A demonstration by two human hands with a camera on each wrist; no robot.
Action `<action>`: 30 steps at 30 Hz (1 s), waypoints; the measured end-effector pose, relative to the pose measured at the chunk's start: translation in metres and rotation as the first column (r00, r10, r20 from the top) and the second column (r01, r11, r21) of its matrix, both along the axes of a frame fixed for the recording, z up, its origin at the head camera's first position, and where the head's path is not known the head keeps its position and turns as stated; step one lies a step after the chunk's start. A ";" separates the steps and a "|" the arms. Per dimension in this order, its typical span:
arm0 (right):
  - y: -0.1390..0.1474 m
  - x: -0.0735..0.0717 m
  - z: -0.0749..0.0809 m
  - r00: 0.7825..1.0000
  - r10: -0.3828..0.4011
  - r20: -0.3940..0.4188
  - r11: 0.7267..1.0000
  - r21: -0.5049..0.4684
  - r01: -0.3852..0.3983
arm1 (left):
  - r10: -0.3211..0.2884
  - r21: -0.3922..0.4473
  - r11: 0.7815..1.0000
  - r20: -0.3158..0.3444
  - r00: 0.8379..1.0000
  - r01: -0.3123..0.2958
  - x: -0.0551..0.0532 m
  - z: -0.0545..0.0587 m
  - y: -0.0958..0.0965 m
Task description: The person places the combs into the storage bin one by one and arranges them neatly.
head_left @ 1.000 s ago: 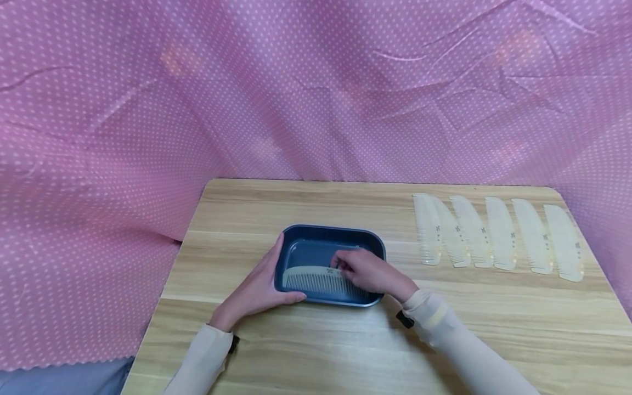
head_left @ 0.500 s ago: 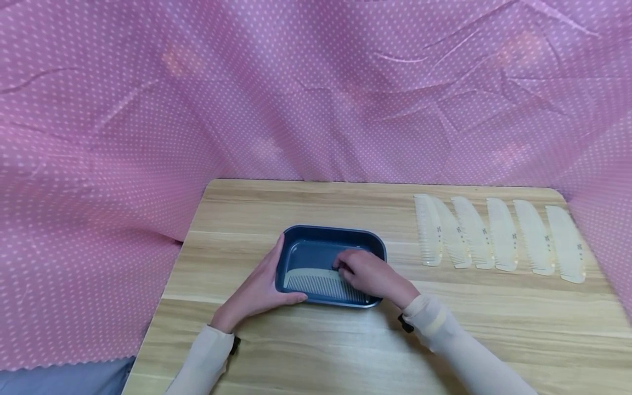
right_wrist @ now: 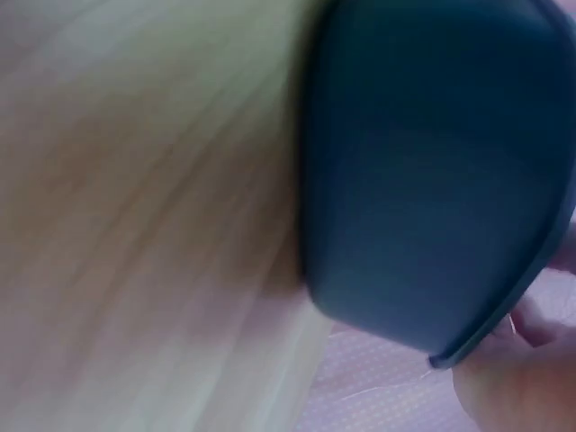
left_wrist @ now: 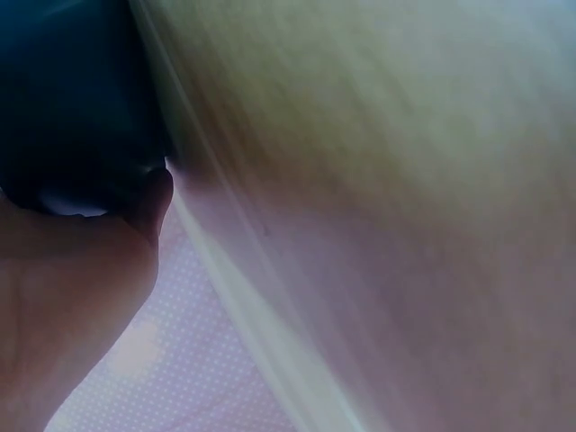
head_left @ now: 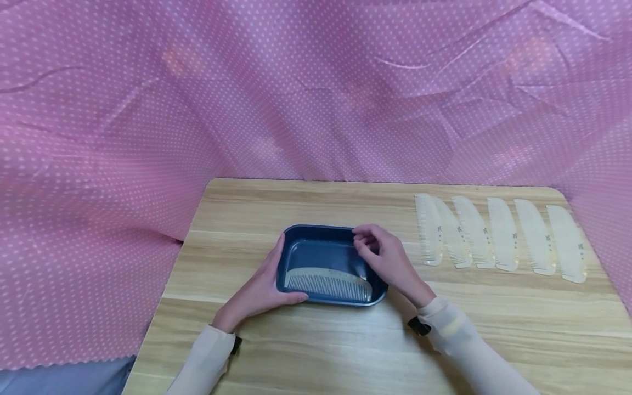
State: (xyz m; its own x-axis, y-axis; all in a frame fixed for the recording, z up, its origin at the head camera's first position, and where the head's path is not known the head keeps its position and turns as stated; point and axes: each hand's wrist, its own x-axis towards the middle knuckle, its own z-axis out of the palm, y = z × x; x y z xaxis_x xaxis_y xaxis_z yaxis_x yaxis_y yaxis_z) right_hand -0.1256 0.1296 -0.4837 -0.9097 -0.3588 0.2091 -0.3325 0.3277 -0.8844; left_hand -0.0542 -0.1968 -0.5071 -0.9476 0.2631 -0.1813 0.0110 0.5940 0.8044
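Observation:
A dark blue rectangular pan [head_left: 328,229] sits on the table in the head view. Inside it, along the near side, lies a pale translucent comb [head_left: 328,280], teeth toward me. My left hand [head_left: 261,282] holds the pan's left end, thumb across the near rim and fingers along the side. Over the pan's right end hovers my right hand [head_left: 390,258], its fingers loosely bent with nothing between them. Both wrist views show the pan's outer wall [right_wrist: 432,180] close up; in the left one, a thumb or finger [left_wrist: 157,202] touches its edge.
Several matching combs stand out at the table's right, laid in a slanting row; the leftmost comb [head_left: 428,233] overlaps its neighbour, and the rightmost comb [head_left: 565,244] lies near the table edge. A pink dotted cloth [head_left: 316,99] hangs behind the wooden table [head_left: 306,351].
My right hand has let go of the comb in the pan and moved up and right, uncovering its right end. My left hand has stayed on the pan.

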 end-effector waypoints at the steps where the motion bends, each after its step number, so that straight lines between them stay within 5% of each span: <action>1: 0.002 0.000 0.000 1.000 -0.024 0.016 0.999 -0.024 0.024 | -0.004 0.002 1.000 -0.002 1.000 0.004 0.000 0.000 0.000; 7: 0.017 -0.003 0.000 0.988 -0.134 0.079 0.986 -0.091 0.141 | -0.005 0.003 1.000 -0.001 1.000 0.005 -0.003 -0.003 0.000; 16: 0.043 -0.009 -0.003 0.952 -0.281 0.124 0.956 -0.047 0.289 | -0.010 0.013 1.000 -0.003 1.000 0.010 -0.004 -0.006 -0.004; 22: 0.061 -0.012 -0.007 0.929 -0.330 0.165 0.943 0.016 0.332 | -0.009 0.016 1.000 -0.012 1.000 0.009 -0.003 -0.007 -0.006; 30: 0.081 -0.020 -0.013 0.928 -0.349 0.130 0.932 0.150 0.330 | -0.011 0.001 1.000 -0.018 1.000 0.011 -0.003 -0.009 -0.009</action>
State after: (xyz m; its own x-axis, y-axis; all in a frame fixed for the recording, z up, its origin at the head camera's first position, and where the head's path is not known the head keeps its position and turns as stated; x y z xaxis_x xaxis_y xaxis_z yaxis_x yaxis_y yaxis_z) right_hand -0.1455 0.2111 -0.4967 -0.9988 -0.0368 0.0330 -0.0471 0.5066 -0.8609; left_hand -0.0569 -0.2058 -0.5165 -0.9477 0.2740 -0.1638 0.0324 0.5932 0.8044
